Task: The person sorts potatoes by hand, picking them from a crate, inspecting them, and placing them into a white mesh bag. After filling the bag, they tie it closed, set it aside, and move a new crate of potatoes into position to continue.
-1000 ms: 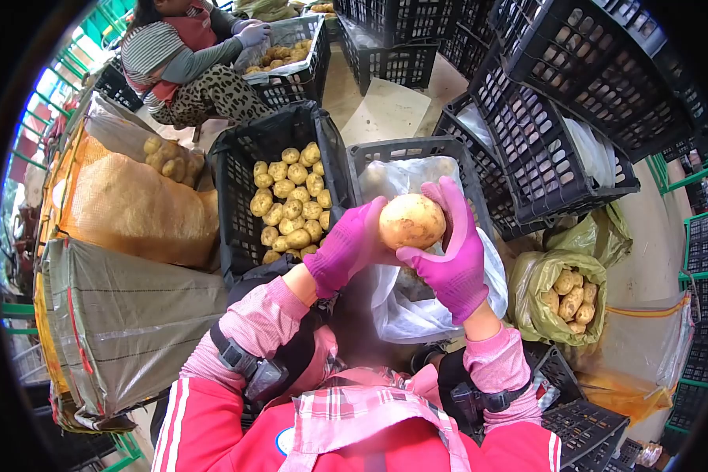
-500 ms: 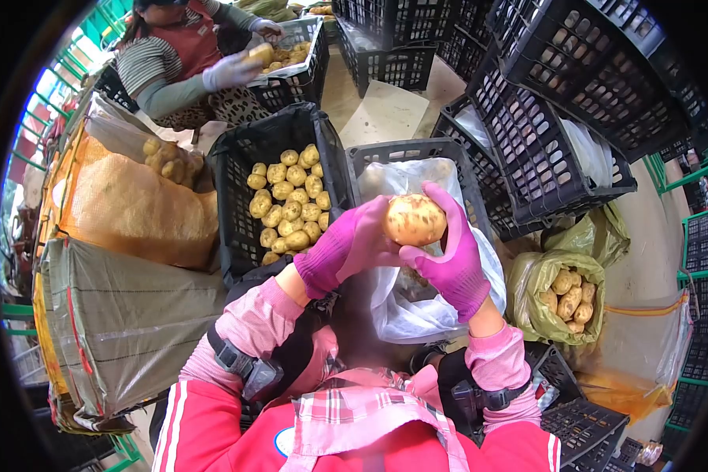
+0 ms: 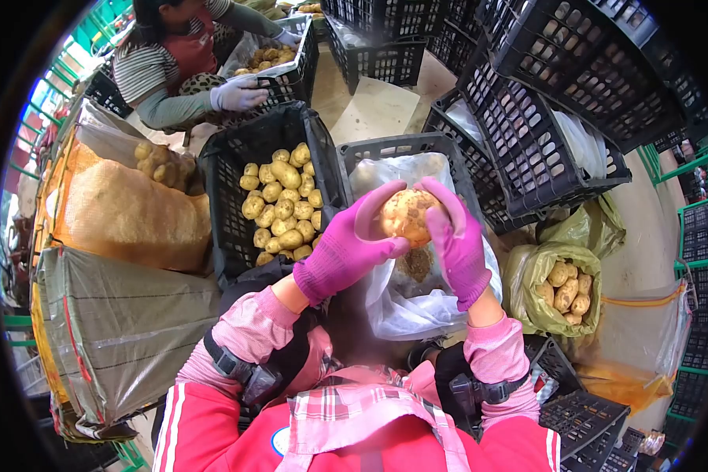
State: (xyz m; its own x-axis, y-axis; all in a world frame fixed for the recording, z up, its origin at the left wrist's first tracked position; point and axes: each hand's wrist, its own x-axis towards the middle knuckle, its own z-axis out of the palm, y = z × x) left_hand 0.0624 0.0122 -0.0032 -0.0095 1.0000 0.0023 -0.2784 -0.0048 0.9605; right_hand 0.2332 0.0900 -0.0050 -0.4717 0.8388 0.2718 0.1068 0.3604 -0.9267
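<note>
Between both hands (image 3: 348, 245) (image 3: 461, 256), a potato (image 3: 409, 215).

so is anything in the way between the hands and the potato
Nothing visible except the pink gloves: the left hand and right hand hold the potato between them. The white liner shows beneath, not in between.

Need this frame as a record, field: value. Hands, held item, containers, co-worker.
left hand: left hand, purple glove, on held potato
right hand: right hand, purple glove, on same potato
held item: potato, brown patches on skin
below hands: grey crate with white plastic liner
left of that: black-lined crate holding potatoes
right side: open green bag with more potatoes
co-worker: person upper left, gloved hand beside another potato crate
</note>
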